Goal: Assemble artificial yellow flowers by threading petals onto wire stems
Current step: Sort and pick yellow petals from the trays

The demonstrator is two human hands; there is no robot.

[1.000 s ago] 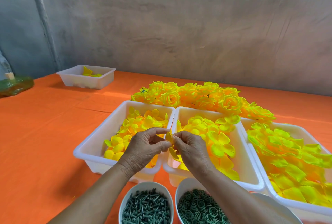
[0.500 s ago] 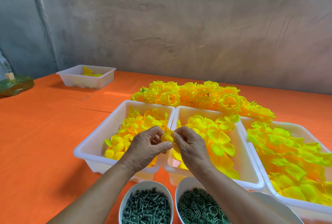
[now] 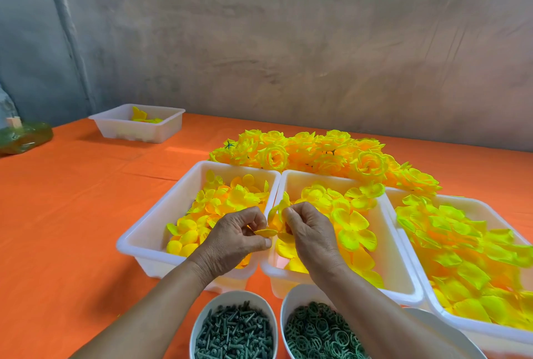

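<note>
Orange table [image 3: 72,214] carries white tubs [image 3: 164,208], bowls [image 3: 233,296], heaped yellow flowers [image 3: 317,151] — and a green bottle [image 3: 26,138].

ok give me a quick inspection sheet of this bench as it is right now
surface: orange tablecloth, creased.
job's things: three white trays of loose yellow petals; finished flowers heaped behind them; bowl of green pegs; bowl of green rings.
clutter: small far tray holding a few petals; green bottle at the left edge.
hands: left hand and right hand both pinch a petal piece.
cables: nothing seen.
surroundings: grey wall.
</note>
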